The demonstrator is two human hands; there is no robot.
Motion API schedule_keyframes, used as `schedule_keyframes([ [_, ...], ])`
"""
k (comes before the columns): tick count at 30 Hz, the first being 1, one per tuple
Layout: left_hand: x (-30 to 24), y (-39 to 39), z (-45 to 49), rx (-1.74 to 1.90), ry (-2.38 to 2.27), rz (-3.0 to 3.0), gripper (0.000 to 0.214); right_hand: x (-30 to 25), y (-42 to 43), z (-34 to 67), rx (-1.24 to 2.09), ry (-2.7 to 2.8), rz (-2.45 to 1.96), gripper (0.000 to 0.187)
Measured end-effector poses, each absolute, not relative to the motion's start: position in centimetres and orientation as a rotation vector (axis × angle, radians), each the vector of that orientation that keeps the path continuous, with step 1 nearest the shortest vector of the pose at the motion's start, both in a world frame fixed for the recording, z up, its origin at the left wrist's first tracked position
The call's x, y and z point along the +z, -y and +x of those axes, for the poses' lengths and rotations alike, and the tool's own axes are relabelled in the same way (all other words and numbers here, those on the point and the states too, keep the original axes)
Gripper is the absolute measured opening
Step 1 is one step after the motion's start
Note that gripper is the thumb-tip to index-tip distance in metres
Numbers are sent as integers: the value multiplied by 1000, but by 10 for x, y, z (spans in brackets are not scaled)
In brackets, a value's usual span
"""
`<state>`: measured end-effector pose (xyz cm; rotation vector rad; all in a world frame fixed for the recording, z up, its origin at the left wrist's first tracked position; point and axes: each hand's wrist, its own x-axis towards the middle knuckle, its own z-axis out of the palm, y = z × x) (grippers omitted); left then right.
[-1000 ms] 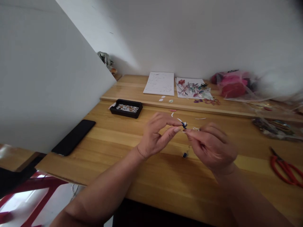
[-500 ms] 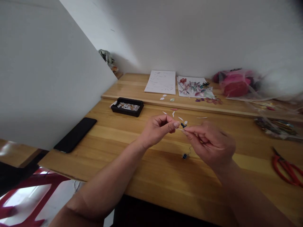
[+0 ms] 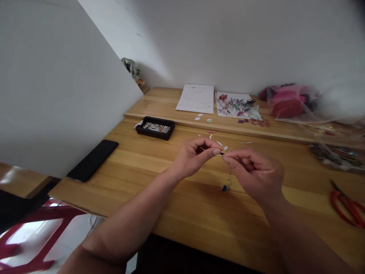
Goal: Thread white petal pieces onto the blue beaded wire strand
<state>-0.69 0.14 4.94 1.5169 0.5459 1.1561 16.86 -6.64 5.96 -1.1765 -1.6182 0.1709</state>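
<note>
My left hand (image 3: pixel 194 158) pinches a thin pale wire-like strand (image 3: pixel 219 155) between thumb and forefinger. From the other side, my right hand (image 3: pixel 255 171) grips the strand's other end with its fingertips. In the small gap between them sits a tiny dark blue piece (image 3: pixel 222 154), partly covered by my fingers. A curly fine thread (image 3: pixel 230 178) hangs below my right hand to a small dark blue block (image 3: pixel 224 188), perhaps a bobbin. Small white leaf-shaped pieces (image 3: pixel 219 143) lie on the wooden table just beyond my fingers.
A black tray of beads (image 3: pixel 155 128) and a black phone (image 3: pixel 93 160) are at left. On the raised ledge lie a white sheet (image 3: pixel 195 99), flower-like pieces (image 3: pixel 238 106) and a clear bag with pink contents (image 3: pixel 288 101). Red-handled scissors (image 3: pixel 346 205) lie at right.
The dark blue piece, which stood up above the strand, now shows lower and smaller between my fingertips. My hands stay in nearly the same place; the view has shifted slightly.
</note>
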Motion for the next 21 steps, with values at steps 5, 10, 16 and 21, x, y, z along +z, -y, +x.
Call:
schedule_keyframes([
  [5,50,-2,-9,1160,-501,1640,19,59,67,169,368,1513,-1219,5],
  [10,50,-1,-9,1224,-489,1758,16,64,68,165,533,1350,-1270,5],
  [16,50,-1,-10,1333,-528,1975,13,66,66,164,620,1272,-1261,6],
  [21,52,1,-9,1419,-535,2098,11,54,61,168,769,1213,-1176,7],
])
